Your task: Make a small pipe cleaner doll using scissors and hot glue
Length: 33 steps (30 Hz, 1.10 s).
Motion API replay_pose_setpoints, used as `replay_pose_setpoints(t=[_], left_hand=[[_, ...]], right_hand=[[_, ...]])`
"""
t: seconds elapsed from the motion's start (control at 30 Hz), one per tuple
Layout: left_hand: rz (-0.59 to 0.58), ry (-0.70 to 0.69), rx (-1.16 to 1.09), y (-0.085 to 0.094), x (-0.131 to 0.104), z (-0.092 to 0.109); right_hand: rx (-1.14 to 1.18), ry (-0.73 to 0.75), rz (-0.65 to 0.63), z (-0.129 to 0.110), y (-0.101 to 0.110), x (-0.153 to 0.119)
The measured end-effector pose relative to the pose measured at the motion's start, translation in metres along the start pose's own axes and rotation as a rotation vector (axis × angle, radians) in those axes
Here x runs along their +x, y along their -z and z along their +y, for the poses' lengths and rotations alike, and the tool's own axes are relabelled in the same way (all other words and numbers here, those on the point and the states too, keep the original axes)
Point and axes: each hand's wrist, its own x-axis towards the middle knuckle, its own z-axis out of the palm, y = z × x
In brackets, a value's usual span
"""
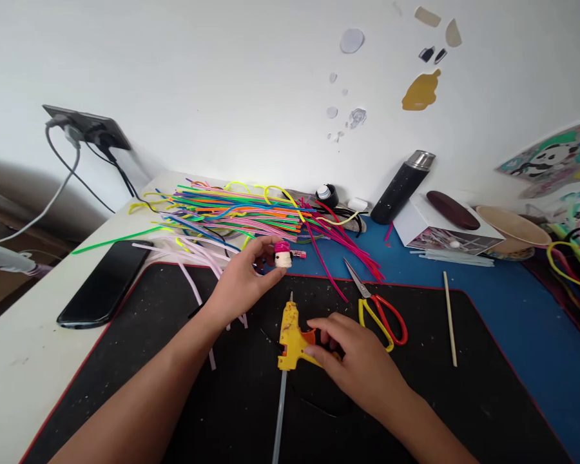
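Observation:
My left hand pinches a small craft head between thumb and fingers. It is wound in white, with a pink top and dark spots on its side. My right hand has its fingers curled round the handle of a yellow hot glue gun with an orange trigger. The gun lies over the black mat, nozzle pointing away from me. A clear glue stick sticks out of its back. Scissors with one red and one yellow handle lie just beyond my right hand.
Many coloured pipe cleaners are heaped against the wall. A black phone lies on the left. A wooden stick rests on the mat at right. Behind stand a black flask and a white box.

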Motion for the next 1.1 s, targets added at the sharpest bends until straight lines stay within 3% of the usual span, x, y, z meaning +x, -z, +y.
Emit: replay_pose_setpoints(t=[0.13, 0.3, 1.1], left_hand=[[-0.025, 0.008, 0.002, 0.0, 0.0, 0.0], [-0.047, 0.019, -0.005, 0.0, -0.001, 0.002], [-0.129, 0.041, 0.034, -0.004, -0.005, 0.011]], right_hand=[[0.105, -0.113, 0.117, 0.01, 0.005, 0.015], [0.075, -0.125, 0.193, 0.017, 0.006, 0.034], [-0.212, -0.147, 0.103, 0.016, 0.007, 0.06]])
